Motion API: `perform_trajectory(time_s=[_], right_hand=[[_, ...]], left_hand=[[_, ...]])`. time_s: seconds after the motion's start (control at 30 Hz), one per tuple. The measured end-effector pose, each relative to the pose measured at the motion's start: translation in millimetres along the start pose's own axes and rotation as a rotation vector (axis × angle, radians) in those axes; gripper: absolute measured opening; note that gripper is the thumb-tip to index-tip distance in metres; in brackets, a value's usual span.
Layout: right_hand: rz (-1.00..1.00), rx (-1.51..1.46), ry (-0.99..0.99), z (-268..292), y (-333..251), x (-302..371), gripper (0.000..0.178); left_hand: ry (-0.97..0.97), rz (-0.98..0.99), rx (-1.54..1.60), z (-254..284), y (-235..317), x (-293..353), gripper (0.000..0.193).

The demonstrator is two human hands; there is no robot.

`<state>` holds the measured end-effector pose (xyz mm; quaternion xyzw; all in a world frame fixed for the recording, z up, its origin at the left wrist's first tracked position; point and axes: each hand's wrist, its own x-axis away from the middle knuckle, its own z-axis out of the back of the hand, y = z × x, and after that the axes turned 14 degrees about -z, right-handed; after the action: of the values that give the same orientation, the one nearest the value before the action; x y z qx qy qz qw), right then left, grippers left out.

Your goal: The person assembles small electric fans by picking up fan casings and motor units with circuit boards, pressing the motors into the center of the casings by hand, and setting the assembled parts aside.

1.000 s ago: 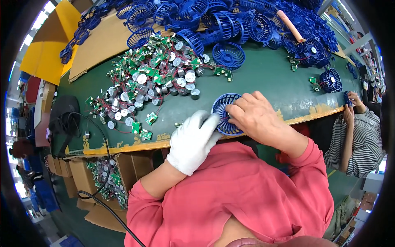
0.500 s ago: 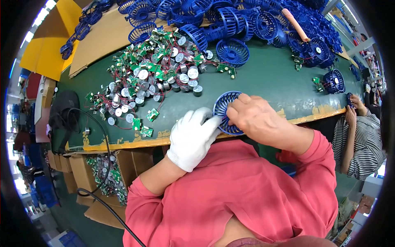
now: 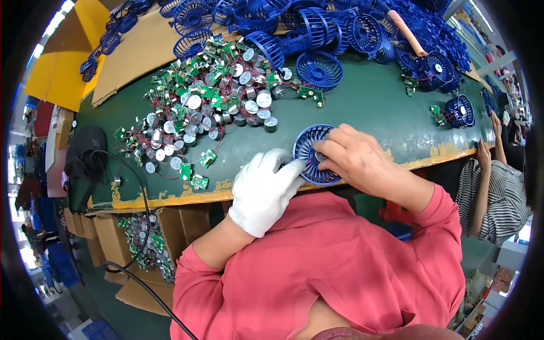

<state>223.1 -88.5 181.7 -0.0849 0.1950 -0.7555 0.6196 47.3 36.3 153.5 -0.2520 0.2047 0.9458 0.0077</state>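
My left hand, in a white glove, grips the left rim of a round blue slotted fan housing just above the table's near edge. My bare right hand reaches over that housing from the right, its fingers bent together at the hub. A small round part shows under those fingertips, too covered to name. Beyond my hands lies a heap of small silver motors wired in red to green circuit boards.
Blue fan housings are piled along the back of the green table, partly on cardboard. One housing with a motor lies at right. A box of motors stands below left, near a black cable. A co-worker in stripes sits at right.
My right hand has shifted slightly right and its fingers have opened out a little over the hub, showing more of the housing. My left hand keeps its grip. The co-worker's one arm now stretches away.
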Motion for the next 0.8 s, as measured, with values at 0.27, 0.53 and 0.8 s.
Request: perform_trajectory(time_s=[0.27,0.53,0.8], right_hand=[[0.017,0.005,0.018,-5.1,2.9,0.2,0.032],[-0.022,0.028,0.002,-0.4,-2.6,-5.5,0.027],[0.091,0.066,-0.117,3.8,6.2,-18.1,0.012]], left_hand=[[0.006,-0.008,-0.025,-1.3,-1.0,-0.1,0.028],[0.001,-0.008,-0.034,-1.4,0.4,-0.6,0.029],[-0.029,0.012,-0.007,-1.2,0.0,-1.2,0.03]])
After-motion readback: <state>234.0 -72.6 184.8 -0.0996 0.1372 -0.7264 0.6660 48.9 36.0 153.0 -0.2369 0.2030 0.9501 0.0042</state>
